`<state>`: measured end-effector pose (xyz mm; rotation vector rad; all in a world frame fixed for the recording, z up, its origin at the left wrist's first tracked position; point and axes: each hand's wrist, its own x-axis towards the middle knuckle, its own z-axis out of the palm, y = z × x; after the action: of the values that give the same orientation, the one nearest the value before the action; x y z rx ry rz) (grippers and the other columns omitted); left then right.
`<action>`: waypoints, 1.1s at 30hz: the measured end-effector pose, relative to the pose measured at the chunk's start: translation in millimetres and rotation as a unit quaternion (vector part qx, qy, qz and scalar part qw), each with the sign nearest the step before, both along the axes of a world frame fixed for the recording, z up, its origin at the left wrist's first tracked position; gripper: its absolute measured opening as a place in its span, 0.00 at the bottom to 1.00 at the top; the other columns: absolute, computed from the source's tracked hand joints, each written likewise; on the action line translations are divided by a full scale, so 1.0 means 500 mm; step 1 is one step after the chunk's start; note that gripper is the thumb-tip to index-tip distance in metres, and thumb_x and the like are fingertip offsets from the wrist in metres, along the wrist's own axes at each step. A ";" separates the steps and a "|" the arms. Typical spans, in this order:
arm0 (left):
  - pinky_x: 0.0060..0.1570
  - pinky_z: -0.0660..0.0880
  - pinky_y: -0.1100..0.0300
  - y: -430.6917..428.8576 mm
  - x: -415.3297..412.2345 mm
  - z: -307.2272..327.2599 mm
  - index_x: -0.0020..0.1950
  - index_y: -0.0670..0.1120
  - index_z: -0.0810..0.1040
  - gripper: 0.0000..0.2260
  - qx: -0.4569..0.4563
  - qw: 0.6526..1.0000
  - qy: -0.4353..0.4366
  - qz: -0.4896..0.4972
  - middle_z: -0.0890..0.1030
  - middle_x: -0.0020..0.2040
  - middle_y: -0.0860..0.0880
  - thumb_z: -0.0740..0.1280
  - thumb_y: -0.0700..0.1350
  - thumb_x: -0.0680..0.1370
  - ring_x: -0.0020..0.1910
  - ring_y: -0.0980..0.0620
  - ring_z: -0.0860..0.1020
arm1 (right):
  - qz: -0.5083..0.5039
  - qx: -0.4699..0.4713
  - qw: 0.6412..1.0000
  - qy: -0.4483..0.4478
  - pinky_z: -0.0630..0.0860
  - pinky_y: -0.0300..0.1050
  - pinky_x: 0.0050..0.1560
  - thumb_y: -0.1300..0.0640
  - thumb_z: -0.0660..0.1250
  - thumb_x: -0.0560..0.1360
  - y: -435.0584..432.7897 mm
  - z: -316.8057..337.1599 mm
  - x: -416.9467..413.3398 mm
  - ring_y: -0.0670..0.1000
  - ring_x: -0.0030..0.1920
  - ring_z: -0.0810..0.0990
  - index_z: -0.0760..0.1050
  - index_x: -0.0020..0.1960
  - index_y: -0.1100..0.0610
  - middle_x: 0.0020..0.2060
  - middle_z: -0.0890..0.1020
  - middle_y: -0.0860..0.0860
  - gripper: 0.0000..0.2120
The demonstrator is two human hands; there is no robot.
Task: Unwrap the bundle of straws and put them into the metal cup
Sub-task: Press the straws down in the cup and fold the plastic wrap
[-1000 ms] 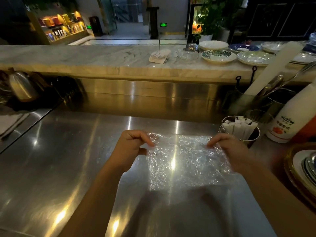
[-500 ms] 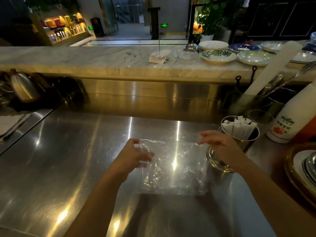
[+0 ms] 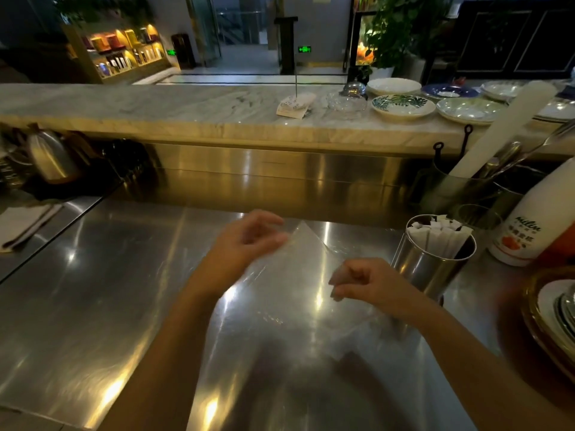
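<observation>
A clear plastic wrap [image 3: 295, 284] hangs between my hands above the steel counter [image 3: 93, 290], one corner raised. My left hand [image 3: 245, 241] pinches its upper left corner. My right hand [image 3: 370, 283] pinches its right edge, lower and nearer to me. The metal cup [image 3: 426, 269] stands upright just right of my right hand, with several paper-wrapped straws [image 3: 438, 236] standing in it. The wrap is blurred by motion.
A white bottle [image 3: 529, 225] with an orange label stands right of the cup, a utensil holder [image 3: 466, 188] behind it. A stack of plates [image 3: 557, 309] sits at the right edge. A kettle [image 3: 51, 157] stands far left, dishes on the marble ledge [image 3: 155, 110].
The wrap was stretched flat between my hands; now it is turned diagonally. My left hand rose toward the middle, my right hand dropped toward me, clear of the cup.
</observation>
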<state>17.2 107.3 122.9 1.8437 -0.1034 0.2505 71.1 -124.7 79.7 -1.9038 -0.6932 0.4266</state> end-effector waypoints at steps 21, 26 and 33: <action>0.28 0.78 0.60 -0.069 0.034 -0.231 0.68 0.51 0.55 0.37 -0.261 0.906 0.302 0.144 0.82 0.45 0.41 0.73 0.37 0.68 0.38 0.47 0.82 | -0.275 0.112 0.921 0.253 0.75 0.36 0.25 0.64 0.68 0.71 0.028 -0.113 0.000 0.50 0.31 0.80 0.71 0.53 0.63 0.38 0.81 0.57 0.12; 0.29 0.77 0.62 -0.078 0.052 -0.271 0.67 0.56 0.56 0.34 -0.113 0.954 0.220 0.171 0.76 0.47 0.44 0.72 0.39 0.70 0.36 0.49 0.79 | -0.290 0.029 0.941 0.172 0.74 0.40 0.29 0.62 0.67 0.72 0.037 -0.160 0.009 0.51 0.31 0.76 0.60 0.62 0.52 0.36 0.77 0.55 0.23; 0.52 0.76 0.52 -0.090 0.050 -0.318 0.64 0.52 0.70 0.17 0.251 0.947 0.159 0.124 0.65 0.68 0.46 0.65 0.43 0.76 0.51 0.48 0.77 | -0.230 -0.240 0.943 -0.003 0.76 0.47 0.46 0.53 0.62 0.75 0.038 -0.218 0.017 0.52 0.44 0.78 0.70 0.56 0.53 0.47 0.79 0.53 0.10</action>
<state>42.4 62.0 -36.3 2.3841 0.3203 0.1007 79.4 -105.5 -29.4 -2.4436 -0.1273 0.3037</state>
